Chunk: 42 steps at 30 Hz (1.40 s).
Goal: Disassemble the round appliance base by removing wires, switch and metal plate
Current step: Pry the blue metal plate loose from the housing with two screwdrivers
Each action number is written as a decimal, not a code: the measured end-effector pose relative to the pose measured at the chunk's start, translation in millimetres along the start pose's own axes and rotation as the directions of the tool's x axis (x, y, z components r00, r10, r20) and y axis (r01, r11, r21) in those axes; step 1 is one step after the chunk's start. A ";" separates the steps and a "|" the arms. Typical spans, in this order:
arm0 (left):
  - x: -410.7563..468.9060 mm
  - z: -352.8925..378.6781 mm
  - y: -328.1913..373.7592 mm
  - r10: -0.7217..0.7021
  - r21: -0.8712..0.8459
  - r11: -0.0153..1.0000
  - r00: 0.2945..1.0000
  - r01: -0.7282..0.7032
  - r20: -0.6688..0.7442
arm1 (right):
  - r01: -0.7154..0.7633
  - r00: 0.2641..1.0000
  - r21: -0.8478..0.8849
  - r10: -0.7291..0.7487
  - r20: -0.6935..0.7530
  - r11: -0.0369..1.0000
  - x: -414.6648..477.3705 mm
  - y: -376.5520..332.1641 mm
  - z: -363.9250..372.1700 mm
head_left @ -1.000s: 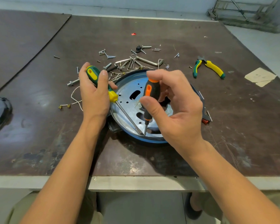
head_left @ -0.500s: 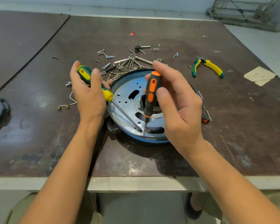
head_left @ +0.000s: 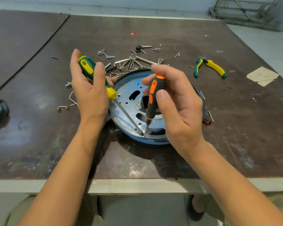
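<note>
Left hand grips green screwdriver; right hand pinches orange screwdriver. Both tips meet at metal plate rim.

Even daylight, sharp, wide-angle edge bending

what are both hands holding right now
Left hand: closed on the green and yellow screwdriver.
Right hand: closed on the orange and black screwdriver, tip down at the metal plate.
</note>
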<state>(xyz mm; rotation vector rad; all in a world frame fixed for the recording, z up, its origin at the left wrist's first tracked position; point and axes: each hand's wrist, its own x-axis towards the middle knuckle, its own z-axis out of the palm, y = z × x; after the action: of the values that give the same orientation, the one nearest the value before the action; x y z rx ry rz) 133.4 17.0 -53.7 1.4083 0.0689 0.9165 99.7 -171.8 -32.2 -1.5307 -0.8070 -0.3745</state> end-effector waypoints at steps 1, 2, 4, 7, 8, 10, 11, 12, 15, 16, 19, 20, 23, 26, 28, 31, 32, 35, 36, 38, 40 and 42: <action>-0.1 0.1 0.1 0.000 -0.006 1.000 1.000 0.000 -0.003 | 0.024 1.000 -0.013 -0.023 0.006 1.000 1.5 -1.3 -0.3; -0.3 0.2 0.4 -0.003 -0.013 1.000 1.000 0.003 -0.005 | 0.052 0.999 -0.038 -0.051 0.009 0.998 3.1 -2.4 -0.2; -1.1 0.7 0.8 -0.011 -0.021 1.000 1.000 0.011 -0.011 | 0.080 0.997 -0.094 -0.080 0.005 0.992 4.7 -2.9 -0.1; -2.0 1.4 0.7 -0.021 -0.024 0.999 1.000 0.020 -0.022 | 0.024 0.999 -0.077 -0.026 -0.022 0.997 2.4 -1.4 -0.7; -2.1 1.7 0.6 -0.027 -0.026 0.999 0.999 0.026 -0.024 | -0.006 1.000 -0.046 0.004 -0.026 0.999 0.9 -1.0 -1.0; -2.5 1.9 0.2 -0.039 -0.027 0.999 0.999 0.038 -0.022 | -0.023 1.000 0.002 0.023 -0.008 1.000 -0.6 -2.0 -0.9; -2.7 2.1 -0.2 -0.042 -0.026 0.999 0.999 0.042 -0.020 | -0.005 1.000 0.002 0.005 0.004 1.000 0.0 -2.8 -0.7; -3.0 2.2 -0.6 -0.045 -0.026 0.999 0.999 0.045 -0.017 | 0.025 1.000 -0.017 -0.025 0.013 1.000 1.3 -3.7 -0.4; -3.1 2.4 -2.3 -0.058 -0.037 0.998 0.998 0.058 -0.017 | 0.075 0.997 -0.077 -0.074 0.013 0.994 5.0 -3.4 0.5; -2.8 2.4 -3.0 -0.067 -0.041 0.997 0.998 0.066 -0.018 | 0.054 0.998 -0.073 -0.055 -0.003 0.996 4.7 -2.3 0.5; -2.7 2.5 -5.7 -0.085 -0.037 0.996 0.996 0.084 -0.024 | -0.043 0.998 -0.008 0.043 -0.041 0.999 0.8 -0.4 -0.1; -2.7 2.5 -6.3 -0.088 -0.033 0.996 0.996 0.087 -0.023 | -0.060 0.998 0.014 0.060 -0.035 0.998 0.2 -0.5 -0.2; -2.4 2.6 -8.0 -0.097 -0.040 0.995 0.995 0.096 -0.018 | -0.016 1.000 -0.002 0.016 0.006 1.000 2.8 -2.0 0.8; -1.0 2.5 -9.3 -0.114 -0.058 0.992 0.993 0.113 -0.018 | 0.080 0.997 -0.115 -0.077 0.028 0.990 5.0 -2.2 1.1; -0.1 1.9 -11.8 -0.124 -0.075 0.990 0.992 0.122 -0.019 | 0.072 0.997 -0.142 -0.070 0.018 0.987 4.1 -1.2 1.1; 0.3 1.2 -14.6 -0.132 -0.076 0.989 0.991 0.130 -0.014 | -0.005 1.000 -0.072 0.005 -0.003 0.997 2.2 0.4 2.3; 0.2 1.5 -15.1 -0.133 -0.072 0.989 0.991 0.132 -0.012 | -0.011 1.000 -0.058 0.011 0.000 0.998 2.2 0.5 2.7; -0.6 1.4 -15.0 -0.139 -0.049 0.989 0.990 0.138 -0.011 | 0.030 1.000 -0.083 -0.029 0.007 0.996 4.6 -0.3 2.1; -0.8 0.9 -14.9 -0.137 -0.037 0.990 0.991 0.136 -0.011 | 0.040 0.999 -0.096 -0.040 -0.002 0.995 5.5 -0.6 1.5; -0.6 0.2 -16.0 -0.136 -0.016 0.991 0.991 0.135 -0.007 | 0.041 0.998 -0.104 -0.044 -0.032 0.994 5.7 0.1 0.1; 0.0 -0.1 -17.8 -0.137 -0.010 0.990 0.990 0.137 -0.006 | 0.019 0.998 -0.075 -0.023 -0.057 0.997 4.1 1.6 -0.8; 0.3 -0.1 -19.8 -0.142 -0.010 0.990 0.990 0.142 -0.006 | -0.027 0.998 -0.012 0.026 -0.051 1.000 2.4 1.8 -0.8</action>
<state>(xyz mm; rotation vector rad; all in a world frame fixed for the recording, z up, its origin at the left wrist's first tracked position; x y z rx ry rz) 143.5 19.5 -70.6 1.3733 0.1673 0.8027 102.8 -171.8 -31.8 -1.5368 -0.7453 -0.3981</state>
